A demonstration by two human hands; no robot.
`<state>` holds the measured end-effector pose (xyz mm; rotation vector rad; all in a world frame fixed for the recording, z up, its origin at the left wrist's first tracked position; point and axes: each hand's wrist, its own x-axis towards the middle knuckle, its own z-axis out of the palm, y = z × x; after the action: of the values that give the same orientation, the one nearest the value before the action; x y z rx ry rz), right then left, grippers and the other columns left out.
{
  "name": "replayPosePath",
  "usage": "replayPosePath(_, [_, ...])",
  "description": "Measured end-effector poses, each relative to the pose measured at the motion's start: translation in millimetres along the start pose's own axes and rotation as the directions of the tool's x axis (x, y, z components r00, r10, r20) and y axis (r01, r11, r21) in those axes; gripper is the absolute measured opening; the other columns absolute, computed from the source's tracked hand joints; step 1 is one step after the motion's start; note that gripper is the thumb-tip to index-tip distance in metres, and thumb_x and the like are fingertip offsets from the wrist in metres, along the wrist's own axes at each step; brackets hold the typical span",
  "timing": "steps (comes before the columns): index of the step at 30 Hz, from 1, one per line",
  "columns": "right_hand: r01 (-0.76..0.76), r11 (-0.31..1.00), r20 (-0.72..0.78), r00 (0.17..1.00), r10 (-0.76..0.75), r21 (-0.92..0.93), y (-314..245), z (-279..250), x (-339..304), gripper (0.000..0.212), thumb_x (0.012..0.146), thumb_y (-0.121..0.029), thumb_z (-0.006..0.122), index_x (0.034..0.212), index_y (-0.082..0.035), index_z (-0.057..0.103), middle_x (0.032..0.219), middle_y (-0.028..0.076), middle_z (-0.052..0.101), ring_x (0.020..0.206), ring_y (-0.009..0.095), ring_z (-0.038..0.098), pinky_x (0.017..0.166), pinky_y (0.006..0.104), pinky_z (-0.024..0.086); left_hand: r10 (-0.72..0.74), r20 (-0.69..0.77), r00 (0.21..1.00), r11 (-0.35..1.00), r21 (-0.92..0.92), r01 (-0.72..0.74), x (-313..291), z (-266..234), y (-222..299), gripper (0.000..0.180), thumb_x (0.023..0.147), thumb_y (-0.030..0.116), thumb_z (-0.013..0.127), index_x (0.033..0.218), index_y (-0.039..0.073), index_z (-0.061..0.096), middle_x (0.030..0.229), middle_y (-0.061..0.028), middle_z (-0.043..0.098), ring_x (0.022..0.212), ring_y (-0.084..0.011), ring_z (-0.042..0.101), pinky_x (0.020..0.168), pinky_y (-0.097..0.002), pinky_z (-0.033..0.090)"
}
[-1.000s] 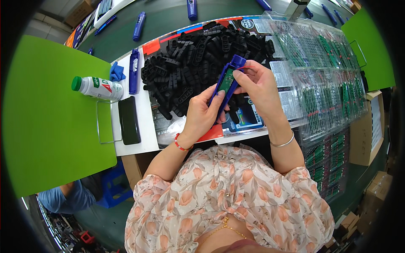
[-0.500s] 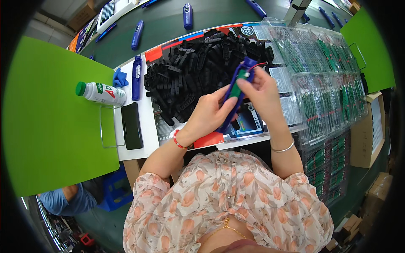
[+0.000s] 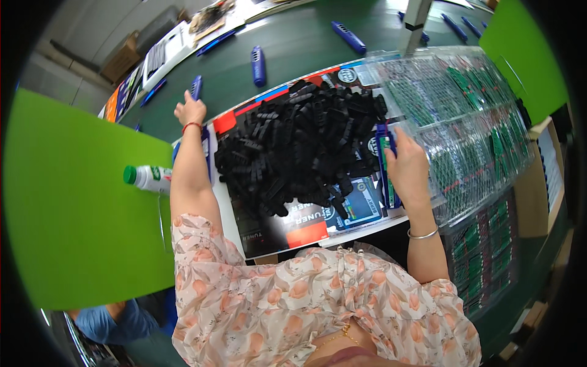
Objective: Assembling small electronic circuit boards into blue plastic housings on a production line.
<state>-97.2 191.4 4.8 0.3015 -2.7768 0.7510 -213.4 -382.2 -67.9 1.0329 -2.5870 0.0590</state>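
Note:
My left hand (image 3: 191, 111) is stretched out to the far left, its fingers apart. They are at the near end of a slim blue plastic casing (image 3: 196, 85) on the dark green surface; a firm grip is not visible. On the right, my right hand (image 3: 408, 164) grips the edge of another long blue casing (image 3: 391, 194) with a green circuit board (image 3: 384, 147) inside. That casing lies lengthwise beside a heap of small black plastic parts (image 3: 299, 137). One more blue casing (image 3: 205, 147) is partly hidden behind my left forearm.
Clear plastic trays of circuit boards (image 3: 422, 92) stand at the right. A white bottle with a green cap (image 3: 150, 177) is by the green panel (image 3: 79, 208) on the left. More blue casings (image 3: 258, 66) lie on the far green surface, near a metal post (image 3: 416, 27).
My hands have parted. The left let go of the casing with the board and reached far left; the right brought that casing down beside the black heap. The whole view has shifted.

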Motion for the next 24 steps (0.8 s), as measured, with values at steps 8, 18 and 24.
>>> replayPosePath(8, [0.167, 0.986, -0.199, 0.967, -0.161, 0.015, -22, -10, 5, 0.025, 0.079, -0.009, 0.07, 0.103, -0.005, 0.065, 0.094, 0.011, 0.066, 0.087, 0.033, 0.065, 0.071, 0.0426, 0.053, 0.185, -0.281, 0.942, 0.907, -0.319, -0.273, 5, 9, -22, 0.051, 0.085, 0.009, 0.055, 0.135, 0.008, 0.053, 0.103, -0.0251, 0.066, 0.097, -0.0403, 0.065, 0.088, -0.0467, 0.051])
replayPosePath(18, [0.283, 0.943, 0.053, 0.959, -0.277, -0.175, -35, 16, -3, 0.011, 0.07, 0.0, 0.067, 0.081, -0.004, 0.066, 0.083, 0.01, 0.063, 0.082, 0.03, 0.063, 0.066, 0.0388, 0.054, 0.638, 0.162, 0.752, -0.62, -0.472, 0.628, -196, -193, 97, 0.063, 0.088, 0.0, 0.053, 0.144, 0.015, 0.03, 0.122, -0.023, 0.052, 0.115, -0.0359, 0.055, 0.107, -0.0536, 0.043])
replayPosePath(24, [0.241, 0.97, -0.029, 0.97, -0.242, -0.04, -40, 13, -6, 0.016, 0.072, 0.0, 0.067, 0.088, -0.005, 0.066, 0.087, 0.01, 0.062, 0.081, 0.03, 0.064, 0.067, 0.0407, 0.053, 0.745, 0.404, 0.53, -0.357, -0.429, 0.83, -314, -206, 110, 0.037, 0.103, 0.033, 0.044, 0.135, 0.012, 0.041, 0.094, -0.0107, 0.059, 0.066, -0.0129, 0.053, 0.058, -0.0284, 0.045])
